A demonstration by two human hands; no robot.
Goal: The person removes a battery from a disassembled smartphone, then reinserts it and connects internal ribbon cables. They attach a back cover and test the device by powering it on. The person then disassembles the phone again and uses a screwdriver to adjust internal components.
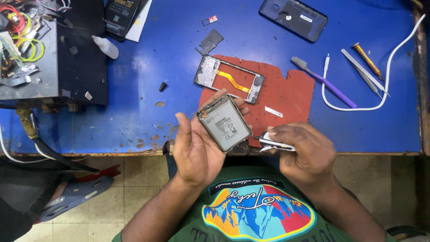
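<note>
My left hand [197, 148] holds a flat grey phone battery [225, 123] tilted up over the table's front edge. Beside it, my right hand [304, 150] grips a small white and black tool [274, 142] whose tip points at the battery's lower right side. Just beyond the battery, an opened phone frame [229, 78] with an orange flex cable lies on a red-brown work mat [286, 92].
On the blue table [134, 89] are a black phone back cover [293, 18], a purple-handled brush [322, 80], a white cable [380, 76], tweezers [365, 74], a screwdriver [367, 60], a white squeeze bottle [105, 46] and a black equipment box [53, 54] at left.
</note>
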